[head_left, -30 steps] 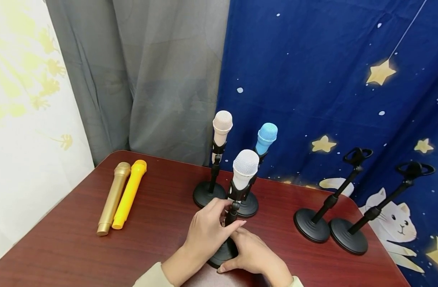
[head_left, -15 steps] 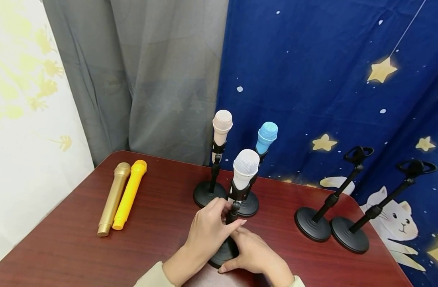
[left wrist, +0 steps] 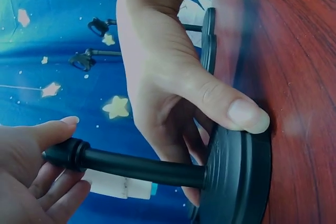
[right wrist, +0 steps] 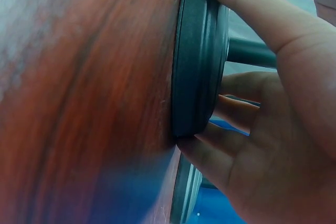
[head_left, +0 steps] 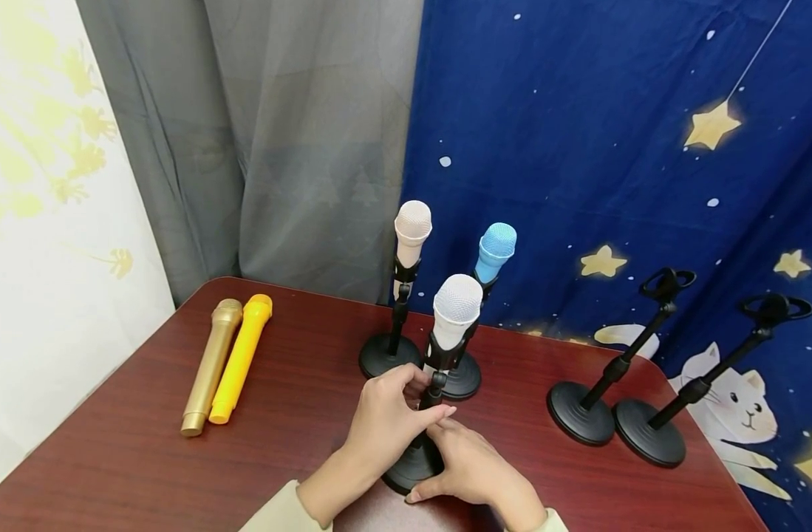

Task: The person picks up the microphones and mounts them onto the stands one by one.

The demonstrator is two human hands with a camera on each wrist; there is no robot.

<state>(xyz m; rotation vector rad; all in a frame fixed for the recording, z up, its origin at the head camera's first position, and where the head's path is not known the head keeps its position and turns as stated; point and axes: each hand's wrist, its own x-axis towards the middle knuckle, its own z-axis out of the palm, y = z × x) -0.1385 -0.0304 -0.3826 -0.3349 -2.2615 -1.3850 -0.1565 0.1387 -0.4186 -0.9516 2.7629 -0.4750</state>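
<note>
A white microphone (head_left: 457,307) sits in the clip of a black desktop microphone stand (head_left: 406,473) close to me. My left hand (head_left: 382,417) holds the upper pole of this stand; in the left wrist view its thumb and fingers lie around the collar (left wrist: 73,153). Lower down, my right hand (head_left: 472,469) grips the round base (right wrist: 197,72), thumb over the near edge and fingers around the far side. The base stands on the table. Behind it, a pale pink microphone (head_left: 412,229) and a blue microphone (head_left: 495,247) are mounted on similar stands.
Two stands with unfilled clips, one (head_left: 581,414) beside the other (head_left: 650,432), are at the right. A gold microphone (head_left: 213,362) and a yellow microphone (head_left: 241,358) lie side by side on the left of the reddish-brown table (head_left: 299,347). Curtains (head_left: 326,148) hang behind.
Both hands keep their hold on the near stand, with hardly any movement. The head view has shifted very slightly.
</note>
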